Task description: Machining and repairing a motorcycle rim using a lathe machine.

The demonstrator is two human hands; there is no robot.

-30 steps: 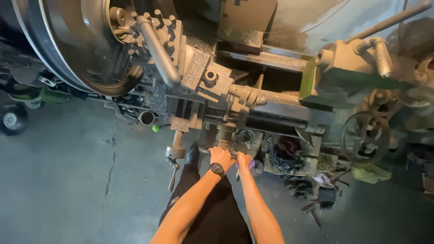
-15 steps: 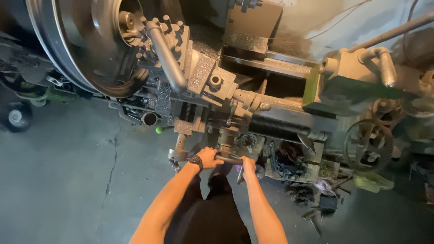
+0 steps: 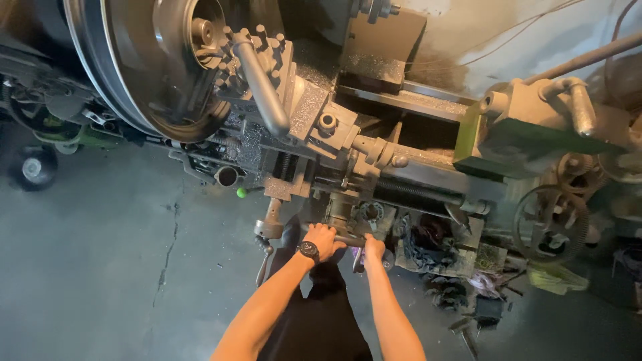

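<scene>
A crank handle (image 3: 349, 239) at the front of a large lathe (image 3: 374, 154) is gripped by both hands. The left hand (image 3: 322, 241), with a black wristwatch (image 3: 308, 251) on its wrist, is closed around the handle's left end. The right hand (image 3: 372, 251) is closed on the right end, fingers wrapped under the bar. The handle is found at the lathe's near edge, below the tool post (image 3: 267, 87). A big round chuck (image 3: 154, 60) is seen at the lathe's far left; its surface is blurred. A small handwheel (image 3: 552, 217) is mounted at the lathe's right end. Dark rags (image 3: 428, 244) are heaped just right of the handle. A cracked concrete floor (image 3: 114, 267) is seen left of the lathe.
</scene>
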